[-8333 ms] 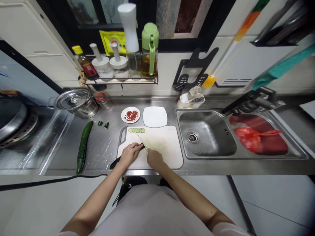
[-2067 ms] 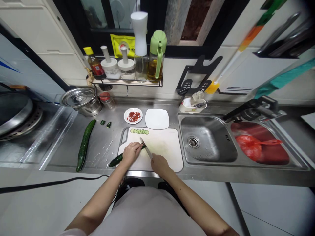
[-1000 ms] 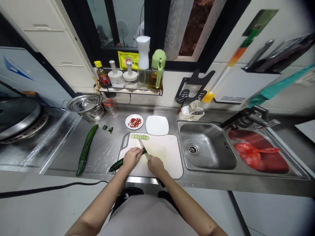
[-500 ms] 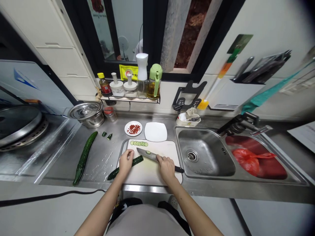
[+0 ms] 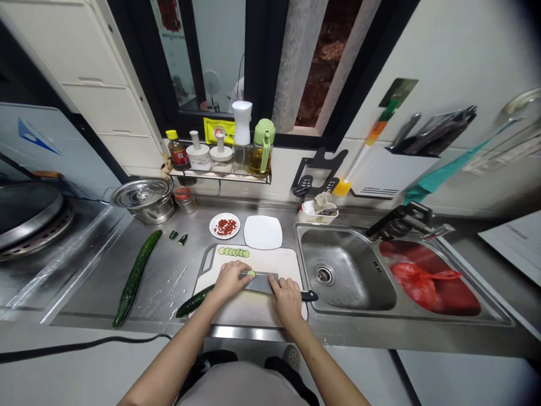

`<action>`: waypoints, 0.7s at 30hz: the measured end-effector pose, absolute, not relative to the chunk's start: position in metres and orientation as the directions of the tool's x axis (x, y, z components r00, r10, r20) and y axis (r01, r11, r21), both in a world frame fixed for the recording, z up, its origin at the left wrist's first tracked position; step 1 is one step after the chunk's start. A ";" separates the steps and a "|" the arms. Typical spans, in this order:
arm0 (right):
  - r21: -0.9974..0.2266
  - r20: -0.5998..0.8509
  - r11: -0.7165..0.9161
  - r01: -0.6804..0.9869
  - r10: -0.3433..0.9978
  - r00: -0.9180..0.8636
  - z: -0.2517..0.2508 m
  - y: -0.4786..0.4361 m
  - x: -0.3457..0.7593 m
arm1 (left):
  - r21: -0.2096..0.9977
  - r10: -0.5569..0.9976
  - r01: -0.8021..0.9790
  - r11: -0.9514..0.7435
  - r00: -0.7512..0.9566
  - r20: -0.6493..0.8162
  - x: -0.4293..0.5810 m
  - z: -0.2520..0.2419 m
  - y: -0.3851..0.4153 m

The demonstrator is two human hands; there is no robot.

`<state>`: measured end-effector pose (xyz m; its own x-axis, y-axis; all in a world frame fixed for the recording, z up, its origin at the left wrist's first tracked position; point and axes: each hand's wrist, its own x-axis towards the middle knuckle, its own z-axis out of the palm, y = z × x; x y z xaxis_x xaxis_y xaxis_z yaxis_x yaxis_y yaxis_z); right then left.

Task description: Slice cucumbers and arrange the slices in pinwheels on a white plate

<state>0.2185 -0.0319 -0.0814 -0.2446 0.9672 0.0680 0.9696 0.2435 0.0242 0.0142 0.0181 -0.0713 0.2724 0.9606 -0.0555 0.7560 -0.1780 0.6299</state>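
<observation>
My right hand is closed round a kitchen knife, its broad blade pointing left over the white cutting board. My left hand bends over a dark green cucumber, fingers closed about its cut end beside the blade. That end is mostly hidden by the fingers. A pale cucumber slice shows at the blade's upper edge, close to my left fingertips. Farther back on the board lies a row of overlapping cucumber slices.
A whole cucumber and small cucumber ends lie left of the board. Behind it stand a plate of chopped red bits and a white square plate. The sink is on the right; a lidded steel pot stands at the left.
My left hand has moved right and closed over the cucumber's cut end. The knife has turned flatter and come against the cucumber. The view has shifted slightly.
</observation>
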 end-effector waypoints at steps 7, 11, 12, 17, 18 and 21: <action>-0.001 -0.058 0.191 0.982 0.980 -0.191 -0.083 -0.042 0.229 | 0.749 0.984 0.662 -0.031 0.150 -0.092 0.021 -0.085 0.026; -0.023 -0.126 0.134 0.991 0.983 -0.135 -0.084 -0.045 0.236 | 0.744 0.990 0.658 0.115 -0.011 -0.143 0.020 -0.096 0.049; -0.025 -0.136 0.123 0.992 0.983 -0.125 -0.085 -0.045 0.238 | 0.729 0.989 0.672 0.130 -0.036 -0.142 0.020 -0.099 0.056; -0.028 -0.146 0.093 0.995 0.985 -0.096 -0.090 -0.049 0.244 | 0.637 0.989 0.762 0.119 -0.036 -0.141 0.027 -0.111 0.084; -0.029 -0.145 0.088 0.996 0.985 -0.091 -0.091 -0.049 0.244 | 0.618 0.990 0.779 0.108 -0.025 -0.142 0.028 -0.113 0.088; -0.037 -0.147 0.074 0.997 0.986 -0.079 -0.093 -0.050 0.245 | 0.582 0.991 0.811 0.068 0.014 -0.135 0.031 -0.117 0.095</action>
<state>0.2451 -0.0503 -0.0932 -0.0788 0.9860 -0.1471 0.9966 0.0741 -0.0372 0.0310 0.0945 -0.1166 0.0139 0.9907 -0.1354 0.8107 0.0681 0.5815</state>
